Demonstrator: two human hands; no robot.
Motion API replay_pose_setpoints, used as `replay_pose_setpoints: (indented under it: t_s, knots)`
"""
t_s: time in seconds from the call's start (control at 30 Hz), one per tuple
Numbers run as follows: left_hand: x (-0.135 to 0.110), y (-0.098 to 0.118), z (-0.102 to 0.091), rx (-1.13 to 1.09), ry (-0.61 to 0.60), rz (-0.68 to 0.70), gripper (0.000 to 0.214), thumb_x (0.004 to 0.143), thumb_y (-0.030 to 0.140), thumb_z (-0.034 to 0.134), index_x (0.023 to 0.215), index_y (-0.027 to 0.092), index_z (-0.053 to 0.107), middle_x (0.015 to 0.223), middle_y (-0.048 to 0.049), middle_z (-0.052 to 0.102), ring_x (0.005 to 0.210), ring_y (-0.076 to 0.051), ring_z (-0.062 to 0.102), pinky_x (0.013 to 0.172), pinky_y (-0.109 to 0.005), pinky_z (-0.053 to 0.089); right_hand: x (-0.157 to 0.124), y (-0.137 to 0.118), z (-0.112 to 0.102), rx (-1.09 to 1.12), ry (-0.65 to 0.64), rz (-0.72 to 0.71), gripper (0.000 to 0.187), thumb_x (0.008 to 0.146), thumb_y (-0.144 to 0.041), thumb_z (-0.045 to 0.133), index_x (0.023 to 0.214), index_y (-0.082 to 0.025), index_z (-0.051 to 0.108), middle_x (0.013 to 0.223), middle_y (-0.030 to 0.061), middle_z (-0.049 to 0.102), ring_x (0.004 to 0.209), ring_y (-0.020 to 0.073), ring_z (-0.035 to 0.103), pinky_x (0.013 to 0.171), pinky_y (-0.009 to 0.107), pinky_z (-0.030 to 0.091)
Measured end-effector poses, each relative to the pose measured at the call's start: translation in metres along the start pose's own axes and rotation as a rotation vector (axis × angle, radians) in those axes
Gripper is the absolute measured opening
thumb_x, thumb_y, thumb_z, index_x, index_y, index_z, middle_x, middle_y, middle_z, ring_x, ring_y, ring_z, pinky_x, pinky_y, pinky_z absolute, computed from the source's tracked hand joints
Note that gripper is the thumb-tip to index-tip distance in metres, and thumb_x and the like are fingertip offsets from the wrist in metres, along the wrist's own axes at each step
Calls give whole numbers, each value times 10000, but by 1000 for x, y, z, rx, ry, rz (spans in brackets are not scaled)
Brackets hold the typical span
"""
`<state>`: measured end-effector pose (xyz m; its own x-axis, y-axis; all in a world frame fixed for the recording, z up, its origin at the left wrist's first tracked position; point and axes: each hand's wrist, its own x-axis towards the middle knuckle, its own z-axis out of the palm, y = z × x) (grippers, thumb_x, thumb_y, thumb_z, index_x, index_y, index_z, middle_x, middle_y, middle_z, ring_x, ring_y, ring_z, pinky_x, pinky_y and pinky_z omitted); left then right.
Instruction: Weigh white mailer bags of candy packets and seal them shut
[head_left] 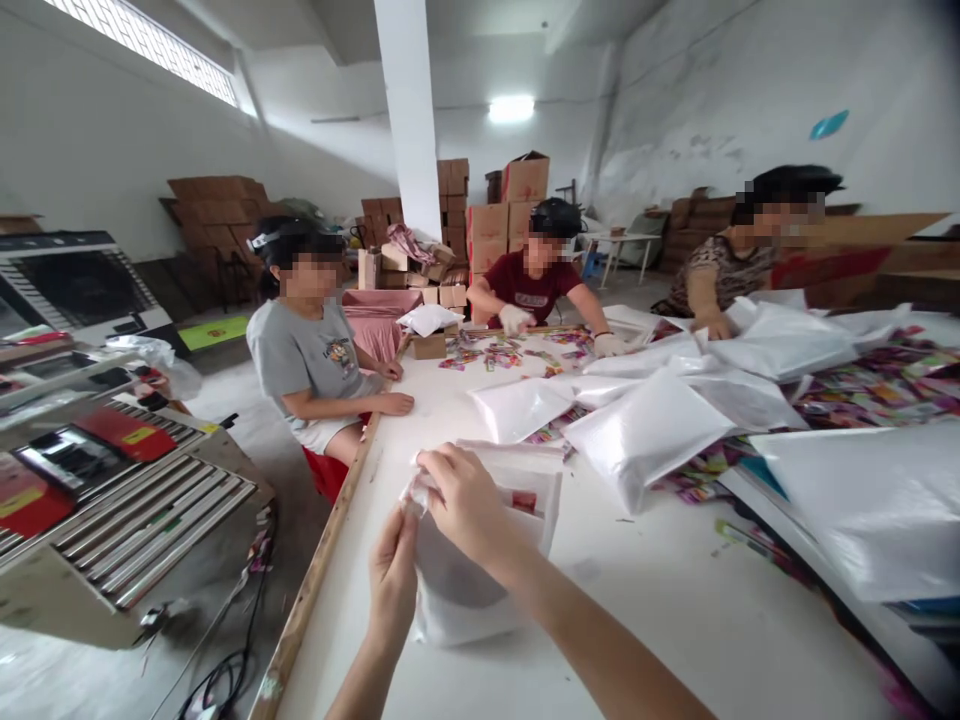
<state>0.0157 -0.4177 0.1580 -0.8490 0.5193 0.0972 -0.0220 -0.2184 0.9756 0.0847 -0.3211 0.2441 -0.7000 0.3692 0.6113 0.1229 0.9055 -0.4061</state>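
Note:
My left hand (394, 580) and my right hand (465, 505) both grip the top edge of a white plastic bag (465, 590) that lies on the white table (675, 620) in front of me. The left hand pinches the bag's left corner from below. The right hand holds the rim from above, fingers curled over it. A small red packet (523, 500) shows through the bag near its upper right. More filled white bags (645, 435) lie just beyond, to the right.
Three other people sit along the table's far side among colourful small packets (499, 355) and white bags. A roller conveyor machine (127, 510) stands at left beyond the table's wooden edge (315, 580). Cardboard boxes (487, 225) are stacked at the back.

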Motion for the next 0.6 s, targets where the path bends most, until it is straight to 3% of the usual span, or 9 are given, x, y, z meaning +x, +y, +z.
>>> replay_pose_setpoints:
  t_s: [0.17,0.27,0.33,0.4,0.47,0.53,0.6]
  knots:
    - [-7,21,3,165,-129,113,409,802,451,563,1096,174,625,994,-61,669,1046,-259,570,904,-312,444,3,2,10,-79,27,-102,149,849,-107,438,897,-194,549,816,46,595,781,193,527,736,321,407]
    - [-8,25,2,200,-118,115,299,801,439,570,919,174,642,736,-6,607,770,-192,569,678,-246,434,11,7,5,91,46,-80,153,816,-92,419,839,-197,528,794,38,597,774,180,542,718,312,420]
    - [-6,23,-2,204,-88,87,275,797,443,576,749,173,603,620,23,514,613,-142,476,559,-227,360,20,10,-20,367,213,56,95,826,-152,405,825,-199,487,781,31,600,751,167,559,681,303,435]
    - [-1,19,-8,186,-63,68,301,797,445,575,668,175,553,583,36,455,564,-119,409,519,-220,307,21,9,-61,595,522,250,74,844,-239,385,842,-207,452,740,24,576,671,149,549,604,288,421]
    - [5,16,-14,154,-45,57,291,801,441,574,686,174,554,595,38,458,566,-111,401,515,-212,299,8,1,-106,668,836,367,113,849,-298,394,907,-227,461,714,21,515,564,118,482,509,274,352]
    - [11,12,-19,130,-62,41,269,805,437,571,759,172,585,635,30,506,587,-112,432,527,-204,323,-19,-10,-137,690,902,370,149,885,-319,383,977,-298,498,718,32,472,456,95,356,409,285,229]
    - [17,9,-23,110,-118,11,299,769,458,605,832,166,613,676,11,568,614,-127,486,543,-208,367,-54,-18,-148,531,733,267,235,933,-352,308,1058,-372,506,739,49,486,430,103,320,368,292,216]
